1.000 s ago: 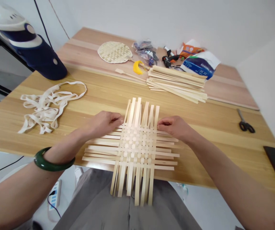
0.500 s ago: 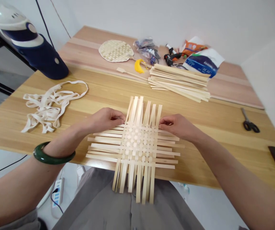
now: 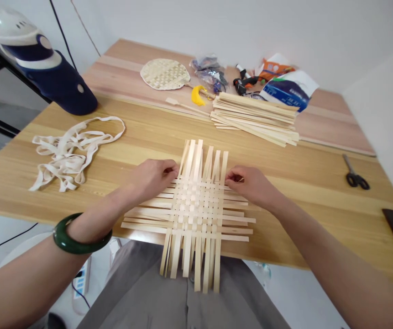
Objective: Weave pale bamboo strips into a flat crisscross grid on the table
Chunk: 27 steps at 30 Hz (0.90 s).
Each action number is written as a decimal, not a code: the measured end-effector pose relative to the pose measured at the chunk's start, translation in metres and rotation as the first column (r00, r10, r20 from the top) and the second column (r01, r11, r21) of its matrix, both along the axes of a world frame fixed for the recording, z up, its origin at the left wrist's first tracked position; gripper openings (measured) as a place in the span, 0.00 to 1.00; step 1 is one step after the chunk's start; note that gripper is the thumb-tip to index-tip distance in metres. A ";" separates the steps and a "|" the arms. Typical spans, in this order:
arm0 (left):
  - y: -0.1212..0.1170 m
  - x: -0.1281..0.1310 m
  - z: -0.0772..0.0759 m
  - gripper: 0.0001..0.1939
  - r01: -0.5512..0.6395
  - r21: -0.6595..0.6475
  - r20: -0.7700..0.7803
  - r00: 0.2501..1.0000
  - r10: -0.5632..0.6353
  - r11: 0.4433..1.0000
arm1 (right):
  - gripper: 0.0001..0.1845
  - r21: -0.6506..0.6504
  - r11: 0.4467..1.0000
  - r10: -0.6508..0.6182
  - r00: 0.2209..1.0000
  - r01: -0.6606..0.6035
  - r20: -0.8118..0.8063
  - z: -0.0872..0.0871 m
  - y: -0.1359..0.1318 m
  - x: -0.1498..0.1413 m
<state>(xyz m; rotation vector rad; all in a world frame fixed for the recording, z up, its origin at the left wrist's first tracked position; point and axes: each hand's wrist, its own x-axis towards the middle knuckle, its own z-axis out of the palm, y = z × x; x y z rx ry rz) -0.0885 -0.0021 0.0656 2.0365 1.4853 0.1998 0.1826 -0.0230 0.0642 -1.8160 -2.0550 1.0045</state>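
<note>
A square mat of pale bamboo strips [image 3: 196,205] is woven in a checker pattern, with loose strip ends sticking out on all sides. Its near ends hang over the table edge above my lap. At its upper left corner, my left hand [image 3: 155,177], with a green bangle on the wrist, is closed, thumb and fingers pinched around the end of a crosswise strip. My right hand [image 3: 249,183] pinches at the upper right corner in the same way, a bit of strip showing between its fingers. Part of the strip ends is covered by both hands.
Beyond the mat lies a stack of loose strips [image 3: 254,119]. Farther back are a woven fan [image 3: 165,74], a yellow crescent-shaped item [image 3: 198,95], a glue gun [image 3: 246,83] and a blue packet [image 3: 285,93]. White tape [image 3: 68,153] and a bottle [image 3: 59,84] stay left; scissors [image 3: 353,176] right.
My left wrist has dropped lower and its fingers have curled more at the mat's corner. My right fingers have rolled slightly at their corner. The mat has hardly moved.
</note>
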 end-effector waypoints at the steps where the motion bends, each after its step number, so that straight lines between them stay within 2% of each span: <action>1: -0.001 0.000 -0.001 0.14 -0.022 -0.005 0.008 1.000 0.022 1.000 | 0.07 -0.008 1.000 -0.003 1.000 0.003 -0.024 0.000 0.000 0.000; 4: 0.000 0.000 -0.002 0.13 -0.055 -0.063 0.074 0.995 0.060 0.997 | 0.09 -0.065 0.998 -0.008 0.995 0.002 -0.095 0.001 0.002 0.001; 7: 0.005 -0.002 -0.003 0.13 -0.064 -0.182 0.155 0.983 0.093 0.981 | 0.11 -0.163 0.987 -0.035 0.991 0.014 -0.126 0.007 0.006 0.002; 10: 0.012 -0.006 -0.007 0.14 -0.018 -0.264 0.182 0.981 0.068 0.964 | 0.12 -0.247 0.969 -0.059 0.988 0.022 -0.143 0.010 0.011 0.003; 15: 0.021 -0.009 -0.011 0.15 0.122 -0.222 0.227 0.971 -0.071 0.967 | 0.10 -0.303 0.953 -0.029 0.989 -0.017 -0.147 0.010 0.017 0.006; 20: 0.021 -0.010 -0.005 0.16 0.138 -0.231 0.227 0.970 -0.084 0.963 | 0.11 -0.258 0.963 0.024 0.978 -0.078 -0.207 0.011 0.018 0.006; 24: 0.022 -0.012 0.002 0.17 0.214 -0.258 0.249 0.957 -0.149 0.942 | 0.12 -0.323 0.943 0.010 0.981 -0.073 -0.192 0.012 0.021 0.009; 27: 0.022 -0.014 0.004 0.17 0.221 -0.283 0.257 0.955 -0.149 0.933 | 0.12 -0.371 0.925 -0.006 0.973 -0.082 -0.230 0.010 0.024 0.010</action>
